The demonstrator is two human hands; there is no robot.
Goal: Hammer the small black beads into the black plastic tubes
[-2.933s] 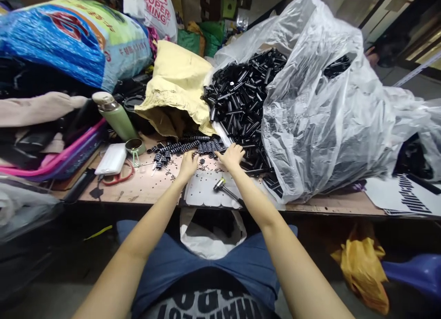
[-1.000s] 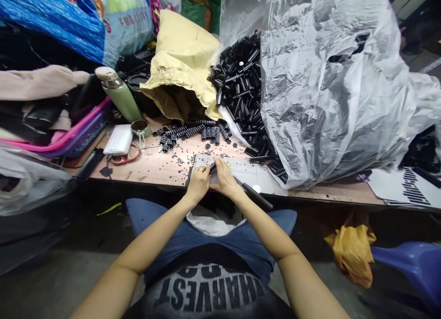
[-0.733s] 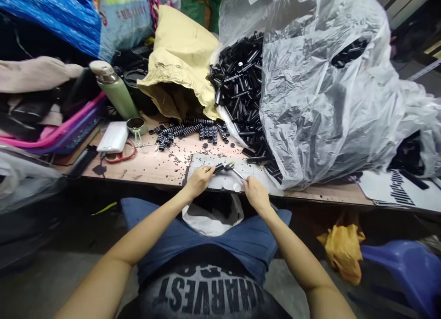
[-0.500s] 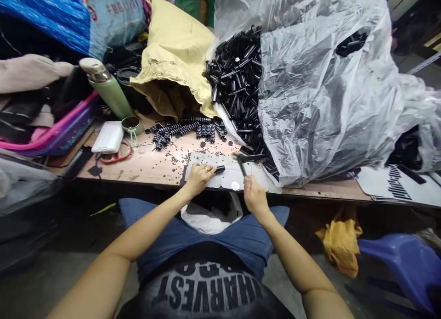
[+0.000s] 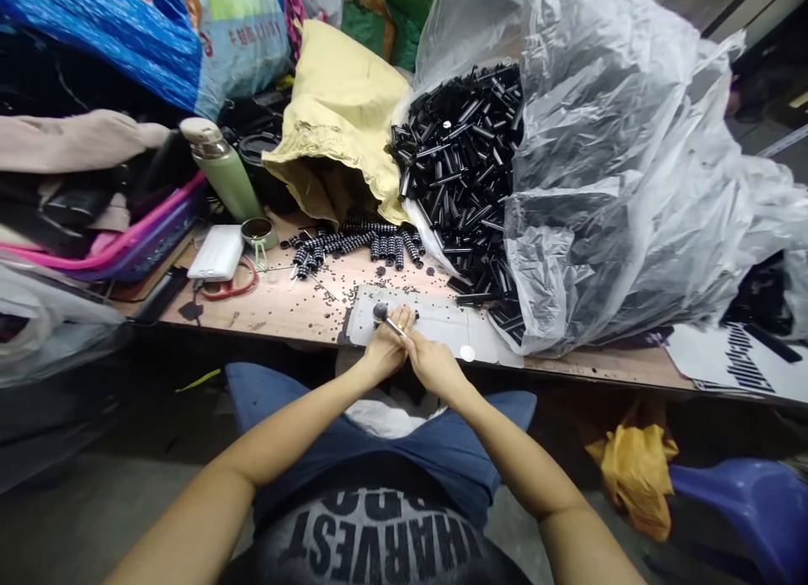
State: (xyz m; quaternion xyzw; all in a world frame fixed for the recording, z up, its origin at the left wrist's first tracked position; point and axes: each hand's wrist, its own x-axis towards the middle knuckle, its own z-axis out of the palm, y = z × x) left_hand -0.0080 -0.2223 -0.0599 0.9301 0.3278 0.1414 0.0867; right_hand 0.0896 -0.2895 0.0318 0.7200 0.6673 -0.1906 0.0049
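Observation:
On a grey sheet (image 5: 496,345) at the table's front edge, my left hand (image 5: 384,353) is closed round a short black tube (image 5: 415,316); only the tube's end shows beyond the fingers. My right hand (image 5: 433,366) is closed on a short tool (image 5: 395,325) with a dark rounded head and a pale, shiny shaft. Its exact kind is unclear. The head lies over my left hand, and both hands are close together, seemingly touching. A white disc (image 5: 467,353) lies right of them. Small dark bits (image 5: 328,297) are scattered on the left.
A plastic bag (image 5: 574,189) spills black tubes (image 5: 467,164) behind my hands. Finished-looking ribbed black pieces (image 5: 391,250) lie before a yellow sack (image 5: 341,105). Leftward are a green flask (image 5: 227,177), red scissors (image 5: 236,286), a white box (image 5: 216,252) and a pink-rimmed basket (image 5: 107,252).
My right hand has moved left with the tool, from beside the spilled tubes to my left hand. The left hand still holds the black tube. The camera view has shifted slightly.

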